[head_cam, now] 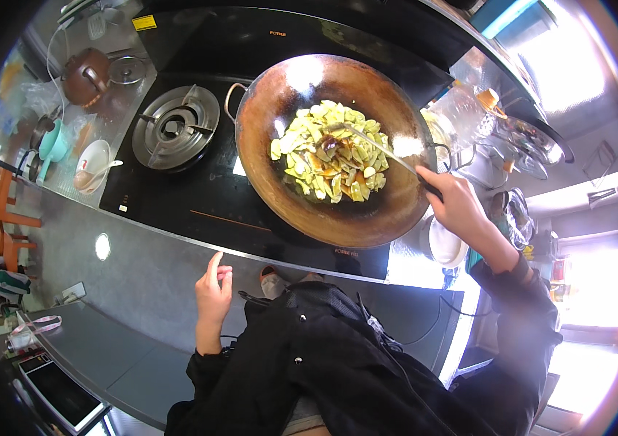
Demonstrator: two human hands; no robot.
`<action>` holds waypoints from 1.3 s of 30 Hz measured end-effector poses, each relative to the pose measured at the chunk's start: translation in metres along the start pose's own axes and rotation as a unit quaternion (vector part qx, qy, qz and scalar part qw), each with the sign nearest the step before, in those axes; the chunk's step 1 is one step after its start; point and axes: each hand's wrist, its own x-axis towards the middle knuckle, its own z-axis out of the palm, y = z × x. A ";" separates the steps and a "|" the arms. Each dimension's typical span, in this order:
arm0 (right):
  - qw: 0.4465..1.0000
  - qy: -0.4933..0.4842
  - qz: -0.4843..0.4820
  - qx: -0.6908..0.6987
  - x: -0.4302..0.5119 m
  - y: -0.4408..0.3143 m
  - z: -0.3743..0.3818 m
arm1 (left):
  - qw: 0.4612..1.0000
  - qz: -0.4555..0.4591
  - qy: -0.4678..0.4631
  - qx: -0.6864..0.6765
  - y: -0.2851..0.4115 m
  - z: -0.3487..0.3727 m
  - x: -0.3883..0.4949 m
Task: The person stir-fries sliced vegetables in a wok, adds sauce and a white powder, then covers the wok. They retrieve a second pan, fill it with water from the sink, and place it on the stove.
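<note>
My right hand (453, 199) grips the dark handle of a long metal cooking utensil (382, 147) over the wok's right rim. The utensil's head rests among pale green vegetable slices (317, 122), so I cannot tell whether it is a ladle or a spatula. Dark brown sauce (333, 144) sits on the middle of the slices and coats those below it. They lie in the bottom of a large browned metal wok (336, 226) with a loop handle on each side. Holding nothing, my left hand (214, 294) hangs before the stove's front edge, index finger extended and the others curled.
Left of the wok, a gas burner (175, 128) is bare on the black glass cooktop (178, 191). A white bowl with a spoon (93, 163), a turquoise ladle (52, 144) and a brown lidded pot (86, 76) stand farther left. A white dish (445, 242) is close to my right forearm.
</note>
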 end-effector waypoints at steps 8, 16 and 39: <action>0.994 -0.002 -0.110 0.000 0.015 0.012 0.029 | 1.000 0.014 -0.010 0.010 0.005 -0.002 0.008; 0.950 -0.003 -0.128 -0.284 -0.003 0.036 -0.016 | 0.999 0.020 -0.034 -0.001 0.010 0.005 0.008; 0.994 -0.041 0.040 -0.097 -0.030 -0.022 -0.030 | 0.999 0.016 -0.035 0.014 0.007 0.001 0.008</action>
